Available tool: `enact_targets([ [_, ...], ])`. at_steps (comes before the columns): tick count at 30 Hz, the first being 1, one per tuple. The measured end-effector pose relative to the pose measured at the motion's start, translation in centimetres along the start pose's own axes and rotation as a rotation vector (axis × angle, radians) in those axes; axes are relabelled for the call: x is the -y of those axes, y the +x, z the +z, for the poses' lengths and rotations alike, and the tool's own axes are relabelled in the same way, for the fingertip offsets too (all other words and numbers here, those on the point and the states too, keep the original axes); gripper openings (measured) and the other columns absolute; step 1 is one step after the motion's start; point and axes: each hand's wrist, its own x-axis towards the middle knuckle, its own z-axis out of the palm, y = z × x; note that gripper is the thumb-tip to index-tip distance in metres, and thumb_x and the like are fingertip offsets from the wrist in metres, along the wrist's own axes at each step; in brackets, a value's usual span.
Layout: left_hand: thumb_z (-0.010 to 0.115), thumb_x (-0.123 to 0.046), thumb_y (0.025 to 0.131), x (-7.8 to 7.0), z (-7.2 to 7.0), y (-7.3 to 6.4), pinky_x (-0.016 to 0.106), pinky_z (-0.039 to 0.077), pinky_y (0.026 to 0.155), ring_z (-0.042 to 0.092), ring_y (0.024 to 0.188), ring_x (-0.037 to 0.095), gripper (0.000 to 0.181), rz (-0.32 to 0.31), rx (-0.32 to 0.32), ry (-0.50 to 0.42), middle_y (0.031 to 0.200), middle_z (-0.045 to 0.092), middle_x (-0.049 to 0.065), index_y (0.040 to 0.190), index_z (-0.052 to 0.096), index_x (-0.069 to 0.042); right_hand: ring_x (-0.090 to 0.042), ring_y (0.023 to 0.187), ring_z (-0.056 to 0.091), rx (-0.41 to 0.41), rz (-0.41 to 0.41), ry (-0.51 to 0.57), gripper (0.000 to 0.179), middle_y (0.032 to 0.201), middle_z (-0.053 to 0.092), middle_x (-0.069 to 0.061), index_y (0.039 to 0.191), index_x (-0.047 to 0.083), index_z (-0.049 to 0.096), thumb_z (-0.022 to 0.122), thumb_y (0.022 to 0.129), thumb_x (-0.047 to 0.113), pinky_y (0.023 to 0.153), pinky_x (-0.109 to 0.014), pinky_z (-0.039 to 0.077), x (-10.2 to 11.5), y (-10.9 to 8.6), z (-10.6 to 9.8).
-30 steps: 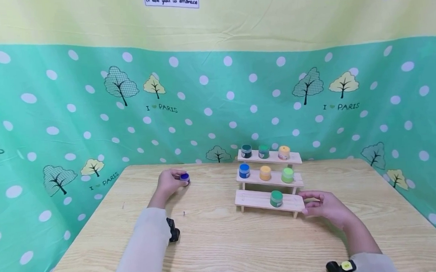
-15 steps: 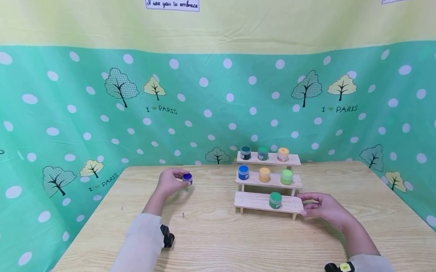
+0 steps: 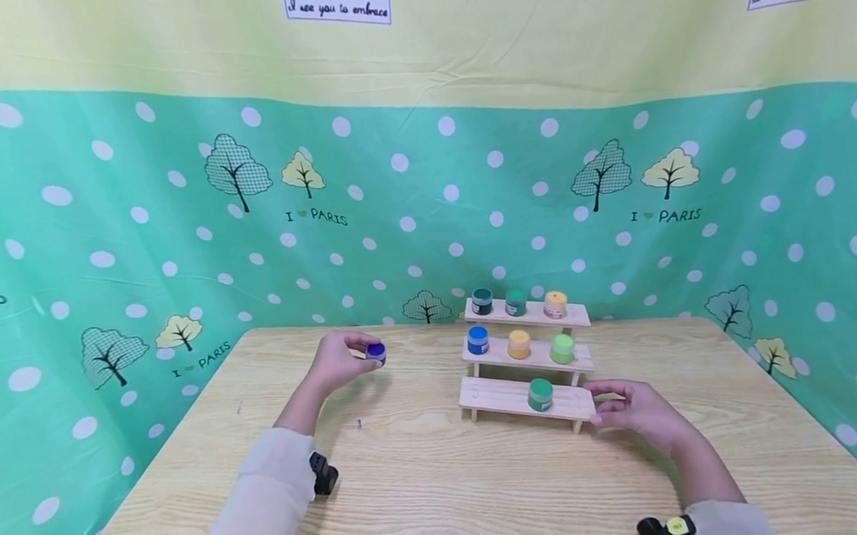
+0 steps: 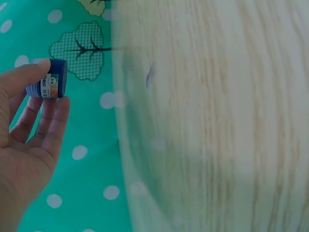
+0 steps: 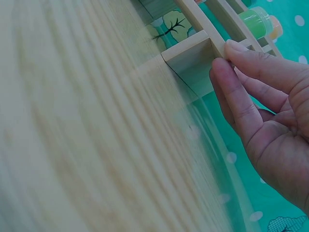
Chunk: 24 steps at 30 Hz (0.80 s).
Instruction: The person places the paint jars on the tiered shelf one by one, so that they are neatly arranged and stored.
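My left hand (image 3: 341, 360) pinches a small dark blue paint jar (image 3: 376, 352) between thumb and fingers; the left wrist view shows the jar (image 4: 47, 79) with its printed label, lying sideways in that picture. To the right stands a three-tier wooden rack (image 3: 502, 394). My right hand (image 3: 642, 411) pinches the right end of its lowest shelf, thumb on top and fingers below in the right wrist view. A green paint jar (image 3: 540, 395) sits on that lowest shelf. On the middle tier are a blue jar (image 3: 478, 340), an orange jar (image 3: 518, 344) and a light green jar (image 3: 562, 348).
The top tier bears a dark teal jar (image 3: 481, 301), a green jar (image 3: 515, 301) and a light orange jar (image 3: 555, 304). A small mark (image 3: 359, 424) shows on the wooden table (image 3: 441, 479). Behind the table hangs a dotted green curtain (image 3: 365, 189).
My left hand has moved slightly right, carrying the dark blue paint jar toward the rack. The right hand keeps its hold on the lowest shelf's end.
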Motion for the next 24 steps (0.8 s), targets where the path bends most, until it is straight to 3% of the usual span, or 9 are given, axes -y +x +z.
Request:
enact_targets([
  [7,0.085,-0.004,0.071,-1.2,0.1,-0.6,0.030,0.057,0.069,0.066,0.091,0.028,0.035,0.042,0.020,-0.026,0.095,0.070,0.008,0.104,0.075,-0.004,-0.023,0.099,0.064,-0.010,0.011,-0.007,0.071,0.123,0.061,-0.019,0.137,-0.006,0.049,0.083,0.078,0.013,0.082,-0.030,0.055,0.0,0.0,0.0],
  [17,0.084,0.000,0.071,-2.7,0.6,-1.2,0.026,0.058,0.071,0.067,0.088,0.025,0.033,0.143,0.056,-0.068,0.100,0.067,0.011,0.102,0.074,0.000,-0.023,0.099,0.065,0.000,0.002,0.004,0.070,0.122,0.062,-0.019,0.137,-0.006,0.049,0.082,0.078,0.012,0.082,-0.030,0.055,0.0,0.1,0.0],
  [24,0.083,0.003,0.071,-3.9,1.1,-1.7,0.025,0.058,0.071,0.065,0.091,0.027,0.032,0.177,0.068,-0.082,0.102,0.066,0.013,0.102,0.073,0.002,-0.022,0.097,0.065,0.002,0.003,0.006,0.071,0.118,0.064,-0.017,0.137,-0.007,0.048,0.082,0.078,0.012,0.081,-0.030,0.056,0.1,0.0,-0.1],
])
